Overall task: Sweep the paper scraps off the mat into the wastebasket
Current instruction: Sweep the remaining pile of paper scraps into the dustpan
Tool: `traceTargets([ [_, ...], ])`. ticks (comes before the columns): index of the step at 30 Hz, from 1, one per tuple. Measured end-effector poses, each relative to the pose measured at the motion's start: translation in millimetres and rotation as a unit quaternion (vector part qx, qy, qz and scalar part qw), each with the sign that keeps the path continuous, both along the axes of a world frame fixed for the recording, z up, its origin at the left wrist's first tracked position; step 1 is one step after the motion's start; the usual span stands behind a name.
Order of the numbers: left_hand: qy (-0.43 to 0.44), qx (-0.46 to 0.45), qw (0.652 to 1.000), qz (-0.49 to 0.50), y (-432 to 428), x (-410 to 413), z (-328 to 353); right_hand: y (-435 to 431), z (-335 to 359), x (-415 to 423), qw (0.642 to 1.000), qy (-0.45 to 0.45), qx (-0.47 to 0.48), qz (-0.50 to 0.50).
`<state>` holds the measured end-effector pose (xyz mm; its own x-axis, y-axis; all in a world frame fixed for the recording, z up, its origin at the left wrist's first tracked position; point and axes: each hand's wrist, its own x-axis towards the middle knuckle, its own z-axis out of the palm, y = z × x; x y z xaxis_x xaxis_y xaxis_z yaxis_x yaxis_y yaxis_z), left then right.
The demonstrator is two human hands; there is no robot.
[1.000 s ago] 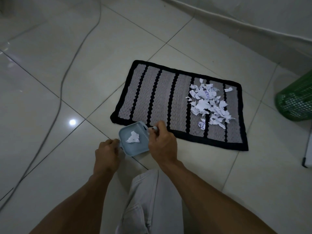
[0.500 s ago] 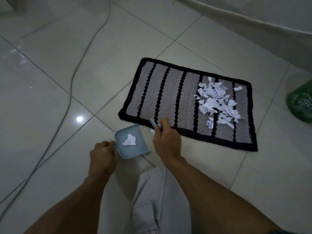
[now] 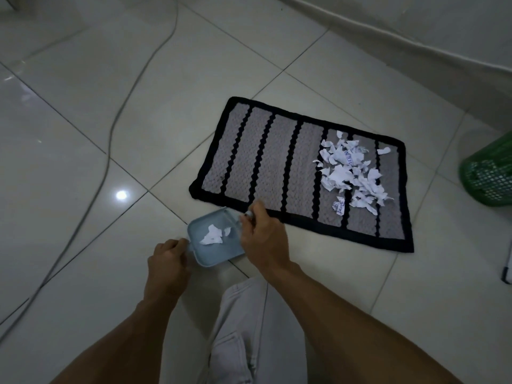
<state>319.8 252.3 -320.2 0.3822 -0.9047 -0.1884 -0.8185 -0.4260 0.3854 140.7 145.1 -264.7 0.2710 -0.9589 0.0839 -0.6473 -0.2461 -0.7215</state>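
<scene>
Left hand [image 3: 166,259]: grip curled round handle of pale blue dustpan [image 3: 219,252]. Few scraps [image 3: 213,235] in pan. Right hand [image 3: 263,239]: grip closed on thin tool [image 3: 249,214], mostly hidden, at pan's 3 o'clock side. Main paper scraps [image 3: 349,173] piled at 2 o'clock, on right end of striped mat [image 3: 263,162]. Green wastebasket [image 3: 490,178] at 3 o'clock frame edge. Glossy tiled floor [image 3: 83,106]; cable [image 3: 110,139] at 10 o'clock.
</scene>
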Motion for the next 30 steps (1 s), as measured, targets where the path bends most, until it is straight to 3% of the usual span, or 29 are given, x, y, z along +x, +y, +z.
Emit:
traceTargets([
  [4, 0.015, -0.049, 0.999, -0.002, -2.0, -4.6, 4.2, 2.3, 10.7, 2.4, 0.999, -0.023, -0.024, -0.032],
  [10, 0.035, -0.141, 0.989, -0.037, -43.6, -23.8, 21.3, -62.6, 49.7, -62.5, 0.974, -0.065, -0.085, -0.198],
  [15, 0.038, -0.125, 0.986, -0.101, -124.5, -69.8, 30.3, -115.5, 61.2, -148.9, 0.948, -0.025, -0.107, -0.300],
  [19, 0.033, -0.082, 0.981, -0.171, -175.0, -116.4, 27.8, -135.8, 45.0, -213.4, 0.929, 0.056, -0.094, -0.353],
  [25, 0.021, -0.058, 0.986, -0.157, -199.1, -156.2, 8.4, -137.1, 9.7, -232.5, 0.942, 0.112, -0.024, -0.316],
  [30, 0.014, -0.059, 0.985, -0.162, -199.7, -155.9, -0.3, -135.4, 4.7, -194.7, 0.957, 0.086, -0.050, -0.272],
])
